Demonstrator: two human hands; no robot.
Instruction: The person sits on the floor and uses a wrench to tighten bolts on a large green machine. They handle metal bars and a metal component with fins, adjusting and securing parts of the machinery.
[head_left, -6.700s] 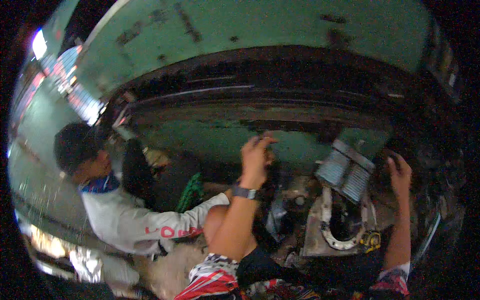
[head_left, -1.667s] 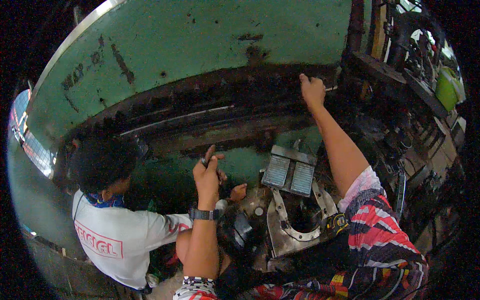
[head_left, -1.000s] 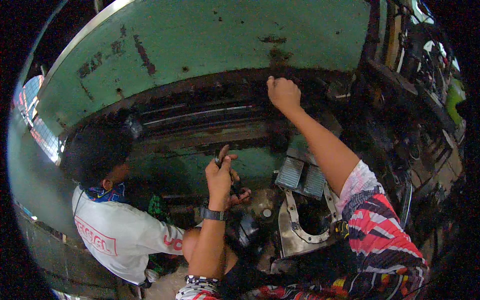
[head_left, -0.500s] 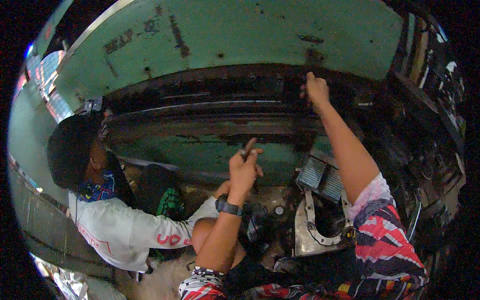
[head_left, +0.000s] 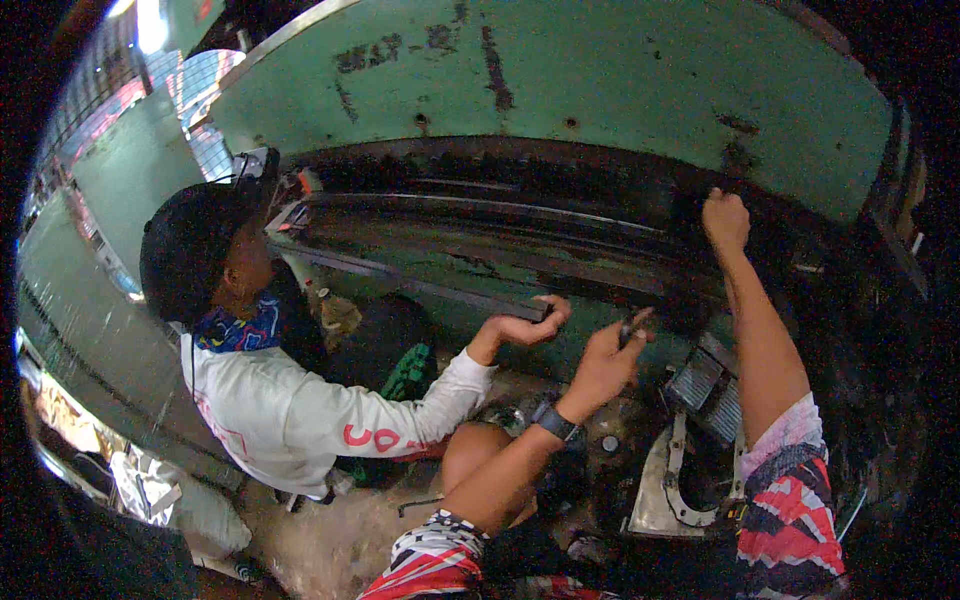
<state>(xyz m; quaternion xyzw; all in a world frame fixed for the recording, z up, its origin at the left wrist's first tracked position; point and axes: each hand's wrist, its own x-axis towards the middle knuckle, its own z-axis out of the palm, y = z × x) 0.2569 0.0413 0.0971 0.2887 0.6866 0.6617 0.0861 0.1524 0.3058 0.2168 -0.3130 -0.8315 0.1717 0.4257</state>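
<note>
My left hand [head_left: 605, 365], with a dark watch [head_left: 555, 418] on its wrist, is raised in front of the lower green panel [head_left: 420, 302]. Its fingers close around a small dark object [head_left: 627, 330] whose kind I cannot make out. Farther right, my right hand [head_left: 727, 222] is closed in a fist at the dark ledge below the large green panel [head_left: 620, 90]. Whatever it grips is hidden in shadow. Just left of my left hand, a co-worker's hand [head_left: 525, 325] supports the end of a long dark strip [head_left: 450, 293].
The co-worker, in a black cap [head_left: 195, 250] and white long-sleeved shirt [head_left: 310, 405], crouches at the left. A pale metal bracket with a round cutout [head_left: 655, 485] and a ribbed grey part [head_left: 708, 385] are below my right forearm. A small round cap [head_left: 609, 443] lies on the floor.
The view has swung left, so the scene sits farther right. The co-worker's hand, earlier behind my left wrist, now shows under the long strip. Both my hands stay closed.
</note>
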